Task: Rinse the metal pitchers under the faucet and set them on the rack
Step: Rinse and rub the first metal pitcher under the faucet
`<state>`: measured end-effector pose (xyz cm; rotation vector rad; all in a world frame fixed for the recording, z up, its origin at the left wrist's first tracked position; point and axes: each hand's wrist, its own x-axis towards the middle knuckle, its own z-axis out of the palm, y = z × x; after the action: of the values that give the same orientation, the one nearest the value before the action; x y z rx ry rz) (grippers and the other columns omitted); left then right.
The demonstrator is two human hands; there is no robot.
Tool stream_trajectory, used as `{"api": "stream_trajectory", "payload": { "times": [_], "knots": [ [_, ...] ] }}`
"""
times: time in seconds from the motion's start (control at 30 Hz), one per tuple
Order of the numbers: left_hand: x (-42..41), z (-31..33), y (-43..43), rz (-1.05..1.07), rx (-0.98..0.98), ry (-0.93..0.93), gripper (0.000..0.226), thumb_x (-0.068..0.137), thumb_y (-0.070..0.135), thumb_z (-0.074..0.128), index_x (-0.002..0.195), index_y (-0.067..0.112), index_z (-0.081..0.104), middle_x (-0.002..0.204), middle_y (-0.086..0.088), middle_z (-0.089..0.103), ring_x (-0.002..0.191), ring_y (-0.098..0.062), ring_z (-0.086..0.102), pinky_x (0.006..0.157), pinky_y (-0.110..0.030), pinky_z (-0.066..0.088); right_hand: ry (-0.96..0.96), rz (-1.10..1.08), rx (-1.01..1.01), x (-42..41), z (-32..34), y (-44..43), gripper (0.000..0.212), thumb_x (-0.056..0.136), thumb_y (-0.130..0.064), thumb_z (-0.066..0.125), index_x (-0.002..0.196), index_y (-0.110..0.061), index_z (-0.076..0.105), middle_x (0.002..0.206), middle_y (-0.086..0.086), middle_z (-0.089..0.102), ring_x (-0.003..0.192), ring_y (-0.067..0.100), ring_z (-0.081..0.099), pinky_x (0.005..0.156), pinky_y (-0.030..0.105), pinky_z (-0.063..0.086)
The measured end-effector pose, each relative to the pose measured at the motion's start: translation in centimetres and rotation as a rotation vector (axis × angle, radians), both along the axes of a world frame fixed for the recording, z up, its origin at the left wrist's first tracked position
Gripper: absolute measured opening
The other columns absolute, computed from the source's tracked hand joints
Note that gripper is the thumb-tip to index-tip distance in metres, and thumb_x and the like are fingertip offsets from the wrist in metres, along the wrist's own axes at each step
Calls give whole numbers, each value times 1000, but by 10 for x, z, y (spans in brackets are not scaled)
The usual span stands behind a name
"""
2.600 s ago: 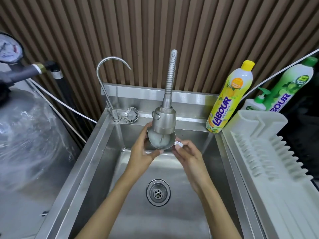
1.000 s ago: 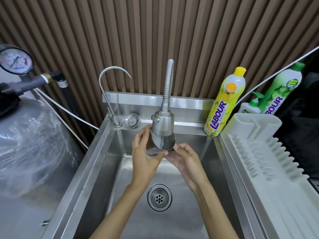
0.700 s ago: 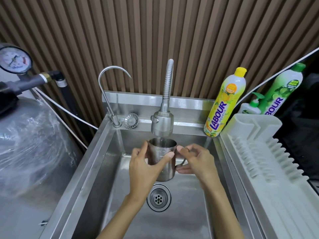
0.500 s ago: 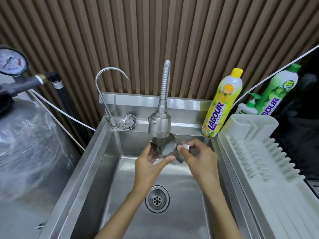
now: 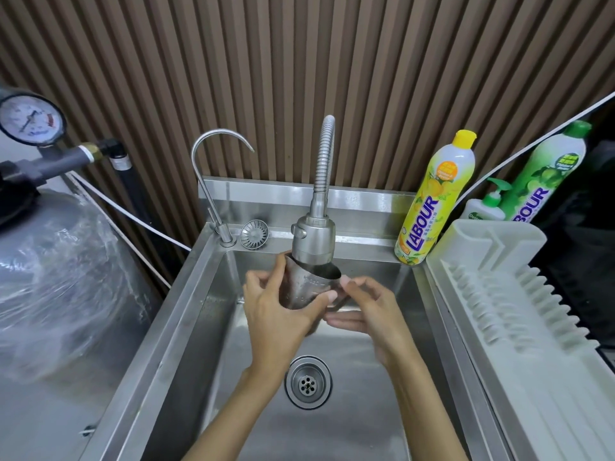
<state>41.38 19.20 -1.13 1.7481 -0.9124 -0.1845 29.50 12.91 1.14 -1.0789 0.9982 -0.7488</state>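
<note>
While under faucet (image 5: pixel 313 241), pitcher (image 5: pixel 307 288) in left hand (image 5: pixel 277 316)

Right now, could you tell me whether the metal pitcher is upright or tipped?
Tipped: the metal pitcher leans, its mouth angled under the faucet head, gripped by the left hand.

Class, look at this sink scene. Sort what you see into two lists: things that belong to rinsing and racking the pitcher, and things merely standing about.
Part of the job:
pitcher
faucet
rack
left hand and right hand, both holding the pitcher

Standing about:
gooseneck tap
strainer
yellow bottle
green bottle
pump bottle
gauge
wrapped tank
</note>
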Motion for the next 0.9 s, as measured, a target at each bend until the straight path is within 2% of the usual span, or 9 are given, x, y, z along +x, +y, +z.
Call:
{"api": "stream_trajectory", "payload": {
  "times": [0.07, 0.17, 0.27, 0.37, 0.43, 0.5, 0.6, 0.73, 0.9],
  "knots": [
    [-3, 0, 1, -24, 49, 46, 90, 42, 75, 61, 118, 25, 62, 88, 4, 49, 83, -5, 55, 79, -15, 41, 190, -69, -109, -6, 9, -2, 23, 86, -23, 65, 85, 0, 59, 84, 11, 73, 61, 36, 70, 62, 42, 61],
    [-2, -6, -2, -171, 78, 201, 70, 44, 69, 72, 99, 26, 70, 87, 6, 68, 83, -3, 66, 75, -18, 52, 510, -145, -435, -9, 18, 0, 21, 80, -33, 69, 68, -22, 55, 77, 2, 69, 69, 32, 69, 69, 46, 57],
    [-3, -14, -11, -275, -15, 439, 54, 54, 23, 88, 103, 15, 67, 95, 1, 74, 88, -7, 70, 83, -24, 53, 612, -183, -556, -5, 20, 4, 18, 82, -29, 67, 74, -18, 56, 82, -2, 68, 82, 21, 65, 74, 32, 48],
    [-2, -15, -18, -266, -143, 489, 72, 58, 1, 85, 122, 11, 54, 113, -6, 68, 107, -17, 65, 95, -28, 50, 214, -178, -361, 0, 7, 2, 17, 84, -12, 66, 72, -11, 54, 102, -8, 71, 90, -1, 64, 83, 24, 47],
    [2, -13, -20, -233, -188, 359, 82, 56, 5, 84, 129, 16, 49, 123, 1, 61, 116, -11, 58, 99, -26, 46, -95, -121, -176, 4, -5, -2, 23, 86, -5, 62, 68, -10, 48, 110, -1, 70, 101, 12, 67, 93, 34, 51],
    [4, -7, -16, -199, -174, 146, 83, 56, 9, 83, 130, 22, 48, 122, 16, 52, 116, 3, 49, 97, -17, 41, -308, -50, 28, 7, -14, -6, 22, 86, -3, 59, 68, -9, 46, 107, 12, 68, 94, 28, 68, 93, 38, 53],
    [2, 2, -9, -109, -83, -37, 85, 51, 23, 85, 129, 16, 53, 108, 12, 43, 108, -7, 44, 96, -30, 42, -382, 30, 190, 6, -19, -6, 15, 83, -8, 58, 71, -7, 50, 90, 20, 66, 78, 31, 71, 79, 35, 59],
    [-5, 5, -5, 23, 27, 22, 102, 38, 64, 73, 129, 22, 55, 95, 10, 39, 94, -6, 42, 90, -26, 39, -90, 23, 78, -3, -6, -5, 16, 88, -16, 61, 82, -2, 58, 86, 16, 71, 67, 32, 71, 65, 31, 60],
    [-11, -10, -3, -136, 32, 314, 69, 44, 59, 81, 101, 24, 66, 93, 0, 65, 89, -8, 65, 77, -18, 51, 428, -147, -360, -12, 11, -5, 19, 78, -28, 72, 68, -20, 58, 79, 8, 70, 69, 31, 69, 66, 40, 59]
  ]
}}
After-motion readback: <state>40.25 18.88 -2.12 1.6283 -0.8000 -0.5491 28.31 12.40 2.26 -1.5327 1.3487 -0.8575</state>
